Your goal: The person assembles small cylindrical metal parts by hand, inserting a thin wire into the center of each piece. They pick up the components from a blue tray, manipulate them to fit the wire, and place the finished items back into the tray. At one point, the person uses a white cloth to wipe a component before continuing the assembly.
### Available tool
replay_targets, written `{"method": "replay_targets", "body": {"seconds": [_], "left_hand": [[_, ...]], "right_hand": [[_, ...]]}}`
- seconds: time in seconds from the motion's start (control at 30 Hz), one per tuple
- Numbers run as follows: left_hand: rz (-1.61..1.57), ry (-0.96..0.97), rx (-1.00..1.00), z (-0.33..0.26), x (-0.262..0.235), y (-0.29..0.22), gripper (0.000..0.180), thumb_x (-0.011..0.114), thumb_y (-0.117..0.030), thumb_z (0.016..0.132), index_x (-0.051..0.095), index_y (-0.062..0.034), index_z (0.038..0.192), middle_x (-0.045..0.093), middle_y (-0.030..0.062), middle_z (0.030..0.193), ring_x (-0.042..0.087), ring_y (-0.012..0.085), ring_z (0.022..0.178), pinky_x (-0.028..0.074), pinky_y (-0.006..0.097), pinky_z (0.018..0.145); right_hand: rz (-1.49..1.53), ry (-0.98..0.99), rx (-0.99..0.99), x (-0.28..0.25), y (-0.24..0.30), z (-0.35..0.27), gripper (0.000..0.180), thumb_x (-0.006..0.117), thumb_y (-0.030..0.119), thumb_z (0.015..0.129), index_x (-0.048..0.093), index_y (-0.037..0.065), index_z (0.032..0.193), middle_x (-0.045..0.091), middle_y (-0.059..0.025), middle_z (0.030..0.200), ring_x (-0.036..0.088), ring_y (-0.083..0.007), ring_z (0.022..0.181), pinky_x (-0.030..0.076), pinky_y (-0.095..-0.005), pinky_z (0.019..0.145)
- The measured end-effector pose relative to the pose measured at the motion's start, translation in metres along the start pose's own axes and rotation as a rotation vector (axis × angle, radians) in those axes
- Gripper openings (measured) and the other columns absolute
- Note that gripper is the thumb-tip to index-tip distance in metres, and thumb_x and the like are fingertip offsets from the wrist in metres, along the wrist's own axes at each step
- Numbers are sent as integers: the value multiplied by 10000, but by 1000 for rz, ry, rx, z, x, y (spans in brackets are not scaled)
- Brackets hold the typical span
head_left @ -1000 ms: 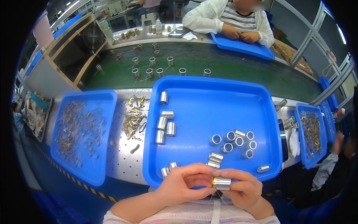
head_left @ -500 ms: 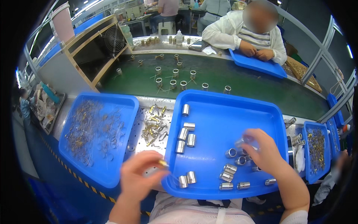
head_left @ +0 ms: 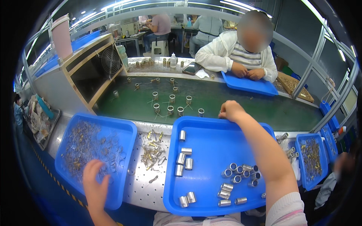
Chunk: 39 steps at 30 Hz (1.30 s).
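Both bare hands of a seated worker at a conveyor bench, the arms spread wide apart. The left hand [head_left: 95, 182] is over the near part of the left blue tray [head_left: 131, 140], its fingers parted from the thumb; loose thin wires [head_left: 81, 145] and clear ring-like pieces [head_left: 117, 155] lie in the tray about it. The right hand [head_left: 231, 110] extends across the central blue tray [head_left: 215, 145] to its far rim, beside the green conveyor belt [head_left: 271, 110]; its fingers are curled inward, and whether they pinch a small part cannot be told at this angle. Silver metal cylinders [head_left: 189, 164] occupy the central tray: a loose group lying along its left side, a pair near its lower left corner, and a cluster at right, some with open ends uppermost, others on their sides. On the belt stand short metal rings with wire legs [head_left: 172, 98]. Between the two trays, gold and dark scraps [head_left: 152, 155] rest on a perforated steel surface [head_left: 141, 190]. At far right, a smaller blue tray [head_left: 301, 165] holds gold-coloured pieces [head_left: 312, 150]. Opposite, a co-worker in a white jacket [head_left: 212, 56] rests both hands at another blue tray [head_left: 249, 85].
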<state>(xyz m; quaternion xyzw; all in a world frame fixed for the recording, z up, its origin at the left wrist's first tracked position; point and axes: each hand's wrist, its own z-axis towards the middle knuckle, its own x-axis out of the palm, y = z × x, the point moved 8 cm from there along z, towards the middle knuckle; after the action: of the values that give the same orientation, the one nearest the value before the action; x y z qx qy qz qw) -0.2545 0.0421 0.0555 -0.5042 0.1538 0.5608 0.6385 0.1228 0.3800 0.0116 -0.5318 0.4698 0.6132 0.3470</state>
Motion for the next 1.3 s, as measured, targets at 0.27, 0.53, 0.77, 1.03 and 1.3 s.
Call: {"method": "replay_targets", "body": {"seconds": [0.27,0.53,0.77,1.03,1.3], "left_hand": [[-708,206,108,-28,34,-74,247,599,113,662,619,44,899,597,158,1019,595,243,926,468,354,832],[-1439,843,-241,-53,113,-160,356,548,33,858,446,43,1199,556,162,1103,579,209,1001,472,318,879],[-1399,1011,-317,-80,138,-197,290,594,26,846,466,36,1107,582,162,1027,617,207,930,508,308,813],[-1391,1032,-316,-101,140,-215,286,635,50,810,501,45,1062,580,155,1025,613,208,951,521,311,826],[-1230,651,205,-98,123,-236,331,684,77,739,574,25,1046,600,148,1070,631,204,915,546,289,796]], "right_hand": [[817,-91,-116,-30,37,-35,202,656,190,824,685,2,891,631,-53,876,555,-137,744,437,-271,677],[970,132,-174,-37,93,-185,105,648,88,840,675,-2,888,599,-14,789,509,-61,697,398,-206,613],[1082,97,-155,-19,88,-262,79,689,69,796,681,4,841,616,-34,690,515,-79,603,405,-217,541],[1087,-73,-129,-15,65,-298,82,701,60,775,675,-2,822,621,-65,696,537,-95,581,413,-215,516],[1172,-293,-155,-9,52,-317,84,696,20,763,643,-20,815,630,-100,758,578,-146,642,450,-241,555]]}}
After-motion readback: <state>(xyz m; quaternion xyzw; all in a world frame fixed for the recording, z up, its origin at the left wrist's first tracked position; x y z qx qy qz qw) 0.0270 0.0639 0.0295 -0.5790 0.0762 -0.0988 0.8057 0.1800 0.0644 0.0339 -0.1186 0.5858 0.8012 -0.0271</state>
